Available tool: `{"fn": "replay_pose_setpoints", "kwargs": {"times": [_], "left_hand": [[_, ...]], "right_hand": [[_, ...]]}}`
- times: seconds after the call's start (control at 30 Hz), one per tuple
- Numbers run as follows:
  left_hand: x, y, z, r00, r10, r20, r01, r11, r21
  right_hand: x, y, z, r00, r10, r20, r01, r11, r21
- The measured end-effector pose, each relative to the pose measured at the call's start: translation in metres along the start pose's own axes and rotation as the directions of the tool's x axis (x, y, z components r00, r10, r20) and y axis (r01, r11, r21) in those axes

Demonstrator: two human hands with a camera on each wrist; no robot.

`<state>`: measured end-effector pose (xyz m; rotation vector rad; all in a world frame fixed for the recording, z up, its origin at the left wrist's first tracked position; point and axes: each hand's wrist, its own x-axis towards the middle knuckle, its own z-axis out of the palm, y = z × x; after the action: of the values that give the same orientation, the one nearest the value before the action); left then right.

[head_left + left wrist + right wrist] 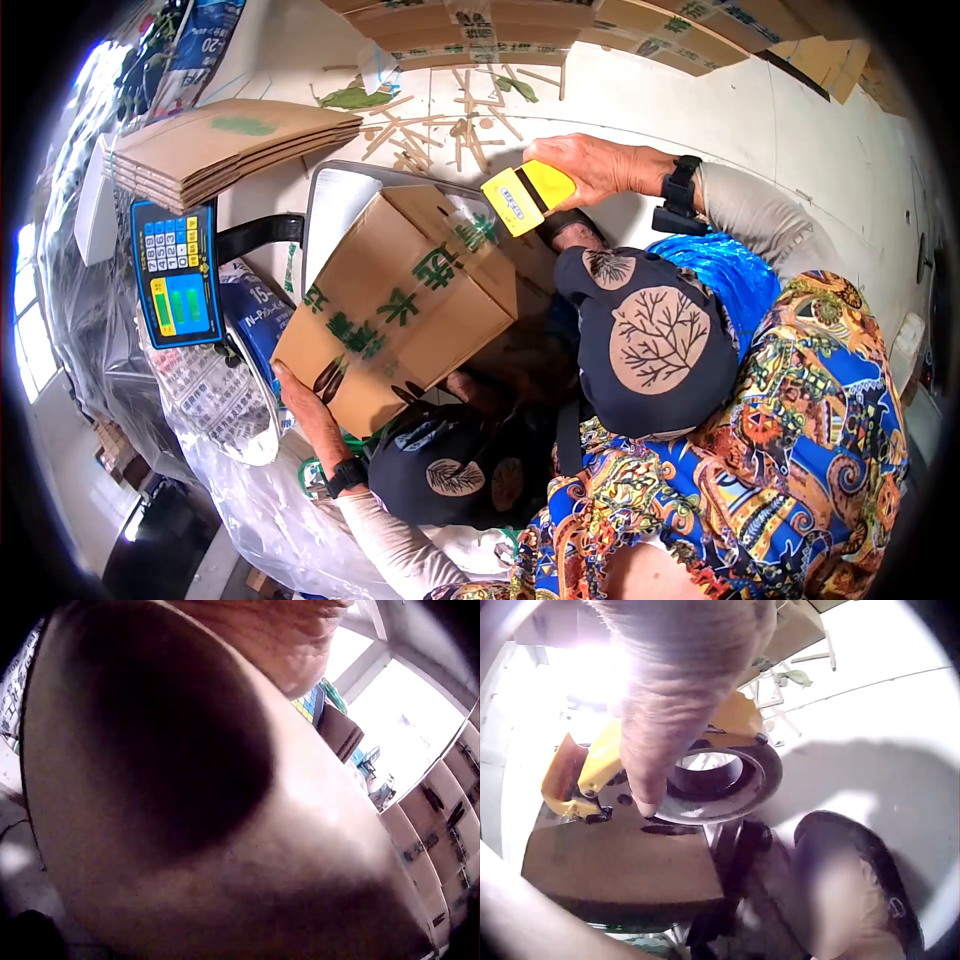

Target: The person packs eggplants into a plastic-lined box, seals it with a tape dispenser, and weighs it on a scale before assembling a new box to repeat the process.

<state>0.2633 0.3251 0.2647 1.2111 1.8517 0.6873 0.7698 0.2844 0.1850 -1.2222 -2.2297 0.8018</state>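
Patterned clothing (740, 470) is seen nearest. Beyond it, a cardboard box (400, 290) is touched on its left side by the left hand (312, 415), whose finger curl cannot be told. At the box's far right, a yellow tape dispenser (528, 195) is gripped in the right hand's (592, 166) curled fingers. Farther off, sticks (462, 130) are strewn.

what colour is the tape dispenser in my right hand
The tape dispenser is yellow, clearest in the head view.

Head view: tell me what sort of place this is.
Likely a packing area in a shop or storeroom, judging by the printed cardboard box, the yellow tape dispenser and the stack of flattened cardboard.
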Motion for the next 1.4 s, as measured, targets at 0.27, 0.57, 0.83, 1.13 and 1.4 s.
{"fn": "replay_pose_setpoints", "kwargs": {"times": [0.27, 0.57, 0.83, 1.13, 1.4], "left_hand": [[-0.004, 0.01, 0.008, 0.999, -0.044, -0.027, 0.042, 0.996, -0.077], [-0.021, 0.034, 0.017, 0.998, 0.01, -0.069, -0.008, 1.0, 0.018], [-0.017, 0.026, 0.011, 0.999, -0.003, -0.038, 0.004, 1.0, 0.031], [-0.02, 0.028, 0.015, 0.996, -0.04, -0.078, 0.04, 0.999, -0.01], [-0.028, 0.036, 0.018, 0.973, -0.221, 0.071, 0.232, 0.903, -0.361]], "right_hand": [[-0.059, 0.041, -0.004, 0.958, 0.252, 0.133, -0.221, 0.952, -0.214], [0.011, -0.012, 0.001, 0.953, 0.235, 0.193, -0.149, 0.915, -0.376], [0.053, -0.029, 0.035, 0.94, 0.258, 0.221, -0.115, 0.854, -0.507], [0.087, -0.029, 0.096, 0.977, -0.214, -0.021, 0.056, 0.348, -0.936], [0.032, 0.017, -0.006, 0.831, 0.536, 0.149, -0.44, 0.797, -0.415]]}}
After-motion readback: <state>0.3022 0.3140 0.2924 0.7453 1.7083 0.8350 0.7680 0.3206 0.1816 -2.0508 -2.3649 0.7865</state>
